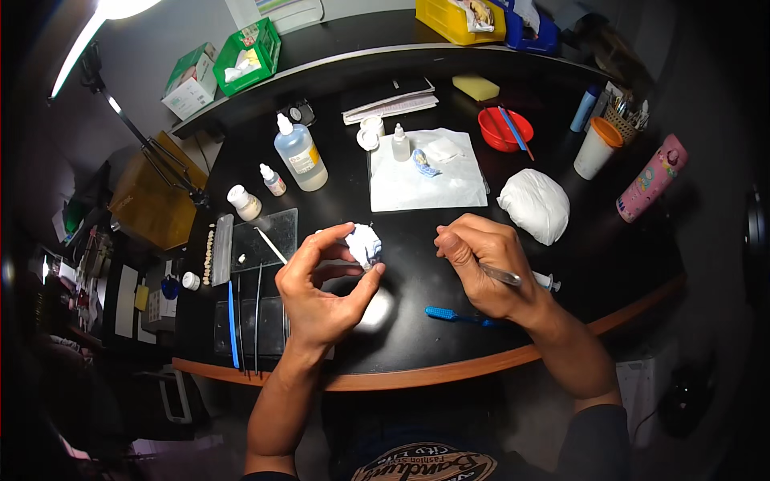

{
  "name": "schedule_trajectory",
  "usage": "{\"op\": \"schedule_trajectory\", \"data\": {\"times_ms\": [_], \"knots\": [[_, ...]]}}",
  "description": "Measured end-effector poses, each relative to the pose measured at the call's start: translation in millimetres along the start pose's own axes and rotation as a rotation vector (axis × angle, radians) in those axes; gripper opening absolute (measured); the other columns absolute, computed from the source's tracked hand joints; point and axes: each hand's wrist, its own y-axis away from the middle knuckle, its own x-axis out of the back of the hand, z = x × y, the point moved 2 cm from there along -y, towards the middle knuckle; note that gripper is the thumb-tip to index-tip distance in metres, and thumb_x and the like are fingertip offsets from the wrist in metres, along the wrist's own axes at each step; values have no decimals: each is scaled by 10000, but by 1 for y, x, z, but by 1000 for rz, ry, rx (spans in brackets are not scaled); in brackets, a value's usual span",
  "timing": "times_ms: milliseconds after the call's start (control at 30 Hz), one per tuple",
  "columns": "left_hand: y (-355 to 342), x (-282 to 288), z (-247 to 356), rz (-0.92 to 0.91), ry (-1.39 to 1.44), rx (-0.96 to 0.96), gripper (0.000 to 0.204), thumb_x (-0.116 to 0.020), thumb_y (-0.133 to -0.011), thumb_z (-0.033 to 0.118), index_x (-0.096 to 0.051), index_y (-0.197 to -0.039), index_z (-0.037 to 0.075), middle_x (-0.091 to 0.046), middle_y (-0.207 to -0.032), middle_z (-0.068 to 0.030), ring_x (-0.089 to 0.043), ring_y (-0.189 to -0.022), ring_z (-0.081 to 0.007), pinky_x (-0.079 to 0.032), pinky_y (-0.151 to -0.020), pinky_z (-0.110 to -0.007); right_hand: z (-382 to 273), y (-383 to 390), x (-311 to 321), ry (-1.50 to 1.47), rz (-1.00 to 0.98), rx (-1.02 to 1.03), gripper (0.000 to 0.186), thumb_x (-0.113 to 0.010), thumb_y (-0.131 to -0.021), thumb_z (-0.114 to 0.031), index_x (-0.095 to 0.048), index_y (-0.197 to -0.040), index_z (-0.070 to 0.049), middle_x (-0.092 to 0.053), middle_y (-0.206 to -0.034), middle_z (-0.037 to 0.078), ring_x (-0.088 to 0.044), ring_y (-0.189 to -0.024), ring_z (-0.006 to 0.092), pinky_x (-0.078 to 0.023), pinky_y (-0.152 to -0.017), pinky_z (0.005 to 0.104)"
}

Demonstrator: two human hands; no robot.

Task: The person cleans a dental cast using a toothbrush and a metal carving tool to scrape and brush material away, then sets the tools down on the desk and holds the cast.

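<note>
Between thumb and fingertips my left hand pinches a small, pale bluish-white plaster dental model, raised above the black tabletop. My right hand is closed around a slim metal-handled hand tool, its rear end sticking out past the knuckles. Fingers hide the tool's working tip, so its kind does not show. A gap separates the right hand from the model. Below the right hand lies a blue toothbrush, partly covered by the wrist. Beside that wrist a syringe is partly visible.
A white sheet bears a dropper bottle and a small blue-and-white piece. Near it are a large liquid bottle, a red bowl and a white bundle. A glass slab and blue-handled tool lie left.
</note>
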Motion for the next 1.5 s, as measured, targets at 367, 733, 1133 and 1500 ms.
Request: {"op": "schedule_trajectory", "data": {"times_ms": [367, 733, 1133, 1500], "knots": [[13, -5, 3, -105, 176, 49, 497, -809, -722, -59, -646, -1191, -26, -593, -976, -68, -649, -877, -111, -645, -722, -246, -9, -2, 16, -4, -18, -214, 441, -537, -994, -242, -609, -639, 10, -574, -512, 130, -593, -479, 249, -479, -532, 368], [75, -3, 30, -88, -46, -6, 559, -789, -725, -28, -634, -1262, -29, -674, -1009, -107, -656, -889, -136, -622, -796, -297, 15, 14, -10, 451, -278, -235, 164, -721, -818, -119, -713, -924, 6, -708, -909, 246, -702, -908, 413, -560, -830, 487], [94, -2, 17, -112, 139, 96, 577, -739, -716, -59, -645, -1281, 5, -695, -1097, -128, -688, -984, -167, -628, -823, -313, -2, 38, 11, 339, -41, -24, 88, -736, -804, -73, -723, -857, -4, -669, -837, 154, -674, -799, 329, -536, -744, 414], [94, 7, 21, -173, 72, 56, 555, -753, -742, -71, -641, -1281, -4, -688, -1105, -122, -676, -1023, -164, -624, -834, -302, -40, 106, 7, 330, 48, -42, 87, -746, -830, -21, -732, -906, 17, -671, -865, 130, -653, -799, 291, -501, -707, 371]]}}
